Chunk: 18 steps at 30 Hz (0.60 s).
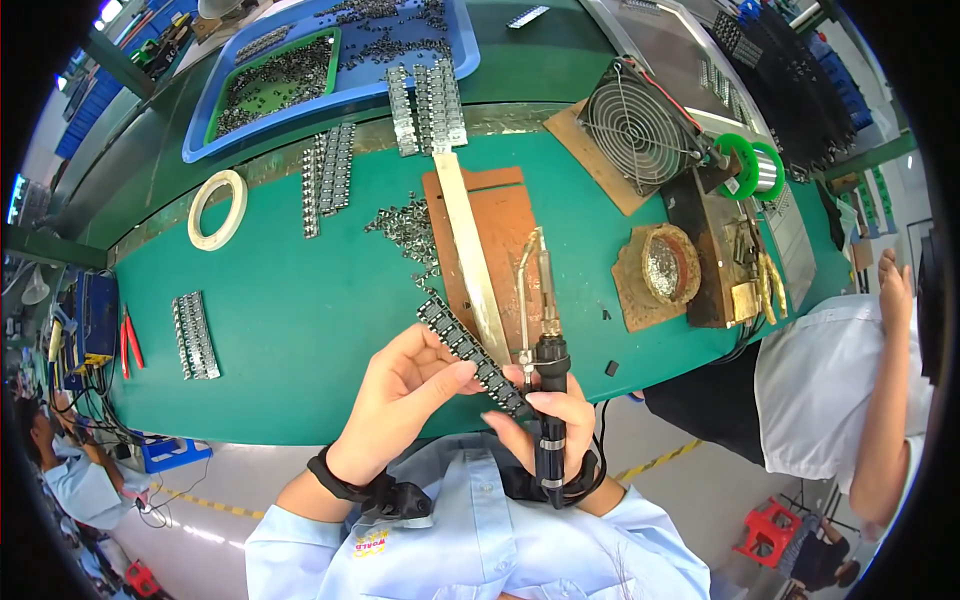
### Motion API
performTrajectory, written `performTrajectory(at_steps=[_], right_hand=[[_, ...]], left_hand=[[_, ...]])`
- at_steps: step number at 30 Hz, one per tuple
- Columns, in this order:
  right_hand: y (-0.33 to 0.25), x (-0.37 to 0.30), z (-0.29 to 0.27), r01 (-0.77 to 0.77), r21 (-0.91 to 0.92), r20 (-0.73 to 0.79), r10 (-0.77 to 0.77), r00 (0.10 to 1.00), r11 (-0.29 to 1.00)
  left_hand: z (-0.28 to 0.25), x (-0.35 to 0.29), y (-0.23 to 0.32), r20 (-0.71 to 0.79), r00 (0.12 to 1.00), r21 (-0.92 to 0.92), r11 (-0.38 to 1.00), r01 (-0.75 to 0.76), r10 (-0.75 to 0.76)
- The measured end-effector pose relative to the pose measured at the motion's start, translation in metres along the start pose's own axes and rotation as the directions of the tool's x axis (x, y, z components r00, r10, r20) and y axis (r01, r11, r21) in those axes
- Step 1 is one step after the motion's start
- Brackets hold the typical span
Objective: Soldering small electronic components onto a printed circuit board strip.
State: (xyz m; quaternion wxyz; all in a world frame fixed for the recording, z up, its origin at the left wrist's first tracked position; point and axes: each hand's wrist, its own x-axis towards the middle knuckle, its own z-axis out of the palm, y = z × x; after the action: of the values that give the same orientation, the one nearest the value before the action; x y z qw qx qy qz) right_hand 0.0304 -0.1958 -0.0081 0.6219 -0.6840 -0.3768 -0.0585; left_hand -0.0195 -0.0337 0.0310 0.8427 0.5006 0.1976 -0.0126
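My left hand [392, 398] pinches a black strip of small electronic parts [455, 338] between thumb and fingers. The strip slants over the front of the green mat, its upper end pointing away to the left. My right hand [568, 418] is closed around a black-handled soldering iron [550, 358] with a thin bent feed tube beside its tip, which points away from me. The right fingertips lie close to the strip's lower end; whether they touch it I cannot tell. Beyond my hands, a pale flat bar [468, 245] lies across a reddish-brown board [512, 215], beside a heap of small metal parts [405, 230].
A fan [638, 125], a green solder spool [738, 168] and a round solder-lined dish [668, 265] stand at right. Finished-looking strips [195, 335], a tape roll [217, 210] and red-handled pliers [131, 342] lie at left. A blue tray [200, 130] sits behind; a person is close at right.
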Motion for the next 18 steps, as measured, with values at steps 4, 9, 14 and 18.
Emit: performTrajectory(at_steps=[4,9,14,18], right_hand=[[0.005,0.007,-0.021,-0.052,0.025,0.156,0.047,0.987,0.998],[0.028,0.005,-0.028,-0.067,-0.029,-0.034,0.066,0.997,0.997],[0.033,0.003,-0.029,-0.081,-0.068,-0.036,0.079,0.996,0.994],[0.035,0.004,-0.031,-0.073,-0.096,-0.005,0.073,0.997,0.993]], left_hand=[[-0.019,0.005,0.011,-0.122,0.992,0.028,0.999,-0.029,0.033],[-0.023,0.016,0.021,-0.117,0.992,0.133,0.989,0.064,-0.049],[-0.002,0.028,0.004,-0.124,0.992,0.173,0.985,0.024,-0.002],[0.002,0.036,0.004,-0.153,0.988,0.204,0.978,0.048,-0.016]])
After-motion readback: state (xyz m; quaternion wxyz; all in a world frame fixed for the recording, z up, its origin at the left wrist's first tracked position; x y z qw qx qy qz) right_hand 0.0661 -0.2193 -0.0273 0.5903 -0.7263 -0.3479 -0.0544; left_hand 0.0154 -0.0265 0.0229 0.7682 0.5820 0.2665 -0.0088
